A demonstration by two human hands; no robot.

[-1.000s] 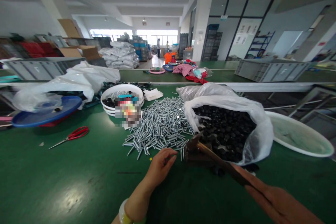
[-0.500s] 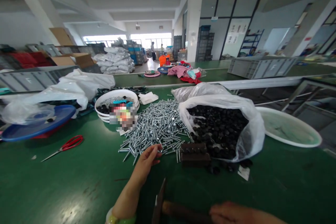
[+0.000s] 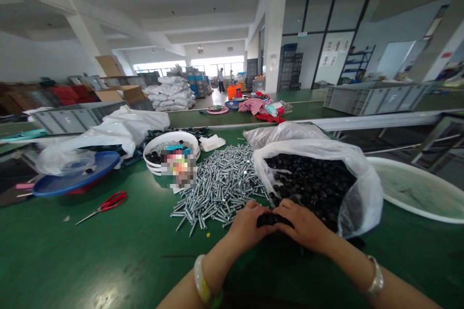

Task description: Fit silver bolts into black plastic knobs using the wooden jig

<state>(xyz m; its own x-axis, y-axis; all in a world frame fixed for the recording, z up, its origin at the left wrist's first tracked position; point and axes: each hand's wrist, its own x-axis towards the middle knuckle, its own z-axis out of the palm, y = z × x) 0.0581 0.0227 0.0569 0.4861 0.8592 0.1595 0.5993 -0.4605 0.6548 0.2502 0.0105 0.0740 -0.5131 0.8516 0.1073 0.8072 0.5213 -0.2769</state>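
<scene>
My left hand (image 3: 250,222) and my right hand (image 3: 299,222) meet at the near edge of the bolt pile, fingers curled and closed around a dark block (image 3: 274,220). Rounded black shapes show along the block's top between the thumbs and fingers; its ends are covered by my hands. Left of and behind my left hand spreads a heap of silvery bolts (image 3: 217,188). A clear plastic bag (image 3: 369,198) full of black round caps (image 3: 315,178) lies open just behind my right hand.
Red-handled scissors (image 3: 114,200) lie on the green table (image 3: 119,256) at left. Stacked white bowls (image 3: 154,170), a blue tray (image 3: 72,184) and a white tray lid (image 3: 424,198) stand around. Grey crates (image 3: 377,97) sit farther back.
Both hands have come together at the dark block. My left hand moved right from the bolts; my right hand left the hammer's handle and rose. The view shifted slightly.
</scene>
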